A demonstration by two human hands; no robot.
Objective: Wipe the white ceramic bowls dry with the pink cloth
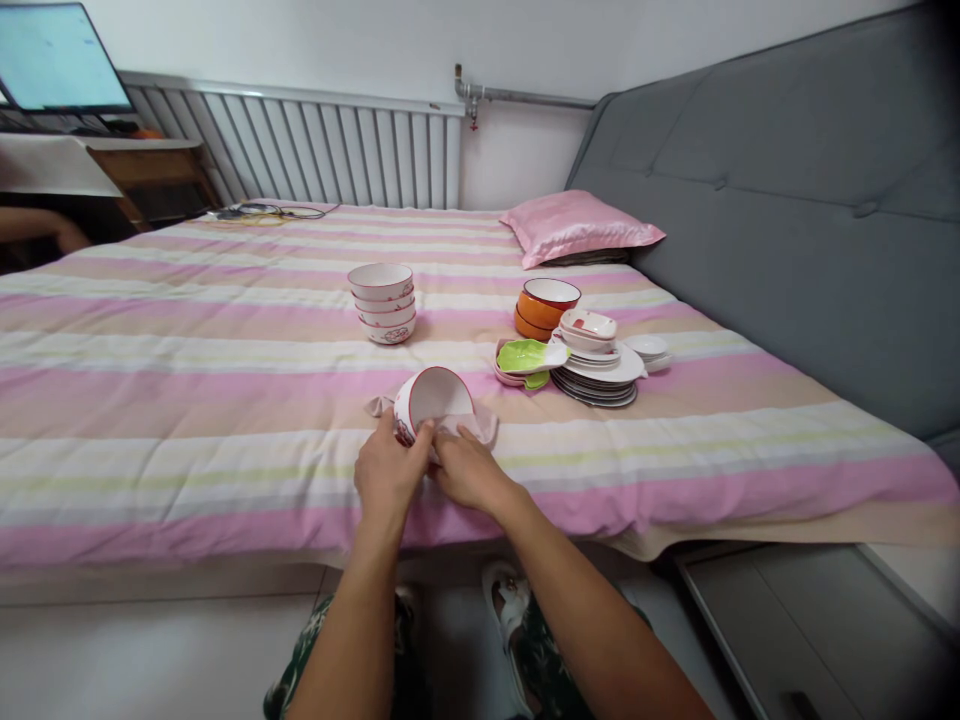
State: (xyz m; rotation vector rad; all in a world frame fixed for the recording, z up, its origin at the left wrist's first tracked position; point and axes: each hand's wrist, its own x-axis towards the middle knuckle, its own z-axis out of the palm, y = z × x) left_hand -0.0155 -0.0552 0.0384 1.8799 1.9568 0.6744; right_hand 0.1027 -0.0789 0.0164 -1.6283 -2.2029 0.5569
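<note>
A white bowl (439,394) with a red rim is tilted toward me near the front of the bed. My left hand (391,462) grips its left side, thumb at the near edge. A pale pink cloth (480,426) lies under and around the bowl and comes up over its near rim. My right hand (466,465) is closed on the cloth at the bowl's near right edge; some of its fingers are hidden. Beyond the bowl stands a stack of similar white bowls (384,300).
To the right are orange bowls (534,318), a green leaf-shaped dish (529,356), stacked plates (596,385) and small saucers (651,352). A pink pillow (577,225) lies by the grey headboard (772,150). Cables (270,212) lie at the far left; another person's arm (34,225) shows there.
</note>
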